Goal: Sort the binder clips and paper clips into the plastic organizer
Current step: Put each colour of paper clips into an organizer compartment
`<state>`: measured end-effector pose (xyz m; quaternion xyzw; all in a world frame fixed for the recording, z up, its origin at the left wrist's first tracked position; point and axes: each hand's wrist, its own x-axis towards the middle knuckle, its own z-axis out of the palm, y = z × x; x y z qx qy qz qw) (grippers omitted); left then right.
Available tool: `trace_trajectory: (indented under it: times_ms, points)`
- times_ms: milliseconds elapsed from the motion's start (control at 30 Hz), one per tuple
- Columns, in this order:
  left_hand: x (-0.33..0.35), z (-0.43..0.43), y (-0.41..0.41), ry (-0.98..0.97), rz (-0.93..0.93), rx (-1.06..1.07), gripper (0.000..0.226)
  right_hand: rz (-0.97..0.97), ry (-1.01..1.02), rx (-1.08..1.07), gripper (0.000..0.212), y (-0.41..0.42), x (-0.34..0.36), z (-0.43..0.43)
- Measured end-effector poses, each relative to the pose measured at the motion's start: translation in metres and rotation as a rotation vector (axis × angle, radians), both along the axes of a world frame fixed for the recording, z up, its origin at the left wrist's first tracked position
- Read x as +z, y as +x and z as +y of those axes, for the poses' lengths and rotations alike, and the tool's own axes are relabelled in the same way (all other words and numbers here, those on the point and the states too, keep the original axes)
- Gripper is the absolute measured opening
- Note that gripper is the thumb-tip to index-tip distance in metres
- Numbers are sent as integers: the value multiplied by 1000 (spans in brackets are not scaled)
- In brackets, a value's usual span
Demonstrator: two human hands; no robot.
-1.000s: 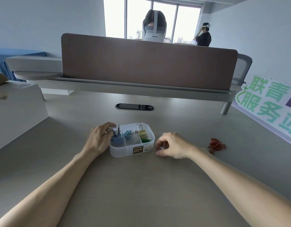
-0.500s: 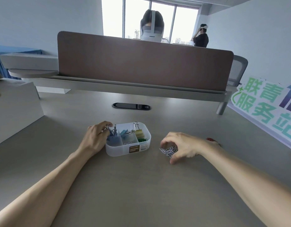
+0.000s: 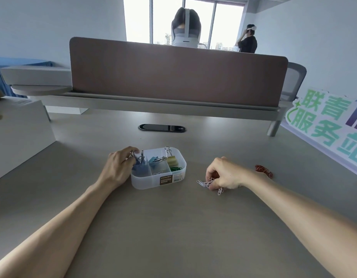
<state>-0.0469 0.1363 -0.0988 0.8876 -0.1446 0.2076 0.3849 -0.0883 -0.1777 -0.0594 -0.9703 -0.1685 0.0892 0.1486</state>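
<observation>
Partly under right hand, paper clips

— Where are the hands?
— The left hand grips the plastic organizer at its left end; the right hand pinches white paper clips on the desk.
— Further right?
— Red paper clips, beyond the wrist.

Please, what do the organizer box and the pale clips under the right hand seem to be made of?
The organizer looks like frosted, translucent plastic: the coloured clips inside show dimly through its wall. The white paper clips that the right hand holds look like thin bent wire, pale-coated or silvery; they are too small to tell which.
</observation>
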Motion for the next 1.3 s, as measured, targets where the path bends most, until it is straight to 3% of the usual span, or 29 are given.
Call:
trace_trajectory:
  times_ms: [267,533,633,800,967,1200,1300]
  points:
    - [-2,1,2,-1,-3,-14,34,-5,295,-142,14,8,21,-16]
    - [-2,0,1,-31,17,-25,35,-35,411,-20,14,31,69,59]
    - [-1,0,0,-41,20,-24,34,-5,343,46,17,37,67,99]
    - [-2,2,1,-48,34,-20,36,-35,1,85,18,37,52,136]
    - [-2,3,1,-50,14,-31,33,-96,-199,38,13,33,47,156]
    - [-1,2,0,-54,24,-23,35,-91,-267,64,33,32,47,166]
    - [-1,3,-1,-55,19,-27,33,-43,-255,95,13,30,50,160]
